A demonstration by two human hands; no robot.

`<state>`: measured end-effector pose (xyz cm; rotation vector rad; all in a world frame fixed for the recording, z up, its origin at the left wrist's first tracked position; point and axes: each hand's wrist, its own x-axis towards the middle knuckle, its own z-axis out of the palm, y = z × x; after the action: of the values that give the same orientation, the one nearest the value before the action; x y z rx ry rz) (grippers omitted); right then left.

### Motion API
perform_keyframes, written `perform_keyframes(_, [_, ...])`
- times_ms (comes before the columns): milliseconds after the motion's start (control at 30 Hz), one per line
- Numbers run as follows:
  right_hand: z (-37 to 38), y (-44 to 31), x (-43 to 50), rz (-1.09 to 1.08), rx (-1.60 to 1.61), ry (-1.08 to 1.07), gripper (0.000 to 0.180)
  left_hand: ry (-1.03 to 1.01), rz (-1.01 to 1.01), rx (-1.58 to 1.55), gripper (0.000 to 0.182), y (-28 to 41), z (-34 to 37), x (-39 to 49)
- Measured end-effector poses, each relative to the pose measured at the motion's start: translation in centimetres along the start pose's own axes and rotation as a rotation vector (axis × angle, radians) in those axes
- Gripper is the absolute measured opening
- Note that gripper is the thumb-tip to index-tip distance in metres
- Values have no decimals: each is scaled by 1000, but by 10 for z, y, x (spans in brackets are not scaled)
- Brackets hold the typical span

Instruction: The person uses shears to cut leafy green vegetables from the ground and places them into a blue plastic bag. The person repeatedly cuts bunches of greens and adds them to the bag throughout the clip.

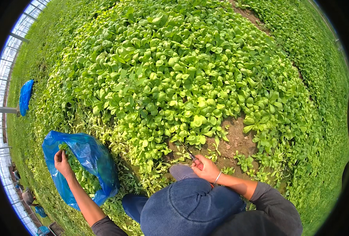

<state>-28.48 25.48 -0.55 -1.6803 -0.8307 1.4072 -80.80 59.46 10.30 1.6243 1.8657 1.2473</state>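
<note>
A large blue plastic bag [96,156] stands open at the left, holding cut leafy greens [84,177]. At its mouth is my left hand [62,161], fingertips pinched on a small leafy green [63,146]. My right hand [204,168] is wrapped around the reddish handle of a knife-like tool [189,152]; its thin dark blade points up and left toward the plants. Low, round-leaved greens [177,88] grow densely in front of me. Beside the right hand lies a patch of bare soil [233,138] with scattered leaves.
My shoe [182,172] is on the soil by the right hand. A second blue bag [25,97] lies at the far left near a post [3,110]. At lower left, a person [28,197] bends near another blue bag [40,211] and a dark crate [56,228].
</note>
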Motion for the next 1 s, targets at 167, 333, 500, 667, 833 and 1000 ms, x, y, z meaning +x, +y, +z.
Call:
perform_keyframes(167, [4, 3, 0, -12, -45, -26, 41, -122, 179, 11, 10, 34, 27, -22])
perform_keyframes(333, [4, 3, 3, 57, -71, -92, 42, -145, -228, -471, 9, 55, 43, -34])
perform_keyframes(500, [1, 10, 5, 44, -72, -85, 46, 8, -292, -640, 10, 11, 11, -11])
perform_keyframes(667, [-3, 22, 9, 65, -36, -98, 46, 218, -272, -158, 13, -5, -49, 8])
perform_keyframes(833, [-15, -20, 28, 70, -308, -304, 37, 204, 5, 333, 15, 61, -50, -21])
perform_keyframes(1000, [-17, -20, 50, 178, -358, -398, 41, -416, 350, 247, 8, 189, 74, -154])
